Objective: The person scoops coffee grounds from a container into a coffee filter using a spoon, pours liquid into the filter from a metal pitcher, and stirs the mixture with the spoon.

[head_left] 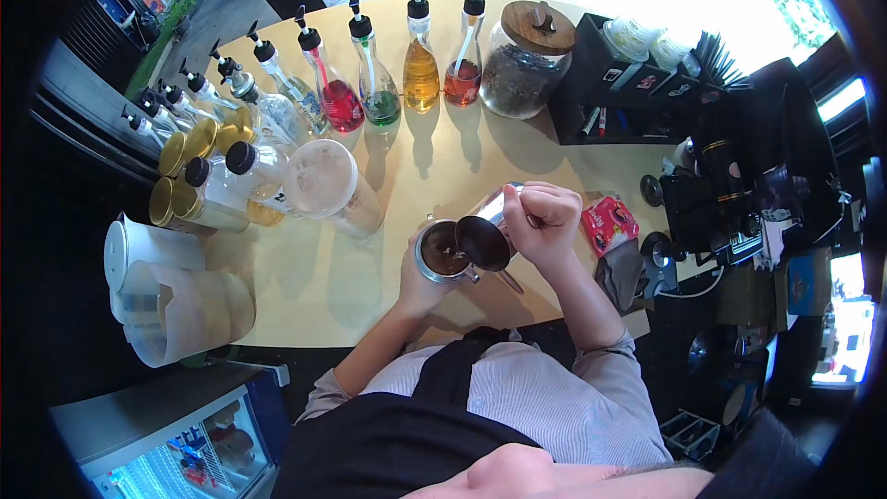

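My left hand (422,282) is wrapped round the side of a round metal-rimmed cup (442,252) near the front of the table. Brown contents show inside the cup, and small lugs stick out at its rim. Above it, my right hand (545,222) is closed on a metal pitcher (483,242) with a dark inside, tilted toward the cup. The pitcher's mouth overlaps the cup's right side; a small pale streak shows between them, too small to make out. A thin brown stick (511,283) lies on the table just below the pitcher.
Pump bottles of coloured syrup (420,65) curve along the far and left edges. A wooden-lidded glass jar (527,65) and a black cup organizer (619,83) stand behind. Left are a tall plastic tub (321,180) and white pitchers (189,310); right, a red packet (610,225).
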`<state>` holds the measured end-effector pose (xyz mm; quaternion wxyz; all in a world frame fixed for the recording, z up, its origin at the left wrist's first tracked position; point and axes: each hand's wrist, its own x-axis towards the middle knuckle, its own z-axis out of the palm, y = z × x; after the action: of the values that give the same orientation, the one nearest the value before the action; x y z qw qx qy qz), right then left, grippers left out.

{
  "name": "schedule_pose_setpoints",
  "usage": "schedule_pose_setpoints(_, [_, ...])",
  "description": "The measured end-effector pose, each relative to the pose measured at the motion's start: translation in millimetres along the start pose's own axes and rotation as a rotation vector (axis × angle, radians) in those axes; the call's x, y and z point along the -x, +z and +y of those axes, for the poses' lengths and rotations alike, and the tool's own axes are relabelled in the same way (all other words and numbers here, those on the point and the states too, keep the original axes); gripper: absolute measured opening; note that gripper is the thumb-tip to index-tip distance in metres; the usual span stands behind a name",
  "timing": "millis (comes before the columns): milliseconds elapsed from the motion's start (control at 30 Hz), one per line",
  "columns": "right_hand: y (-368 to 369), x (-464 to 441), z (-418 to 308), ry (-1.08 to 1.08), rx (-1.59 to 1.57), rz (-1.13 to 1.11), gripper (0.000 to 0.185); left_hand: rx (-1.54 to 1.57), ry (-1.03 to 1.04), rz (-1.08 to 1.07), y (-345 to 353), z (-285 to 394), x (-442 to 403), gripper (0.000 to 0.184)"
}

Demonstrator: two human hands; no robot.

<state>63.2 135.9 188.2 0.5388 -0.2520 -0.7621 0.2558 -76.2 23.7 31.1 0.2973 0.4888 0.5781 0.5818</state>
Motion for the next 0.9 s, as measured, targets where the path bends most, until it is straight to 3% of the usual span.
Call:
schedule_pose_setpoints(133, [-2.4,-0.8,-2.2,0.004,0.008,0.015,0.043,-0.101,-0.022,-0.034,-4.2,9.7,-0.1,0.088])
schedule_pose_setpoints(533, [-8.4,-0.5,0.8,0.031,0.042,0.019,0.041,0.047,-0.014,-0.010,0.2,2.0,1.5,0.092])
schedule_pose_setpoints(900, [-5.7,-0.8,6.3,0.049,0.061,0.042,0.041,-0.047,0.006,-0.005,-1.5,0.3,1.1,0.092])
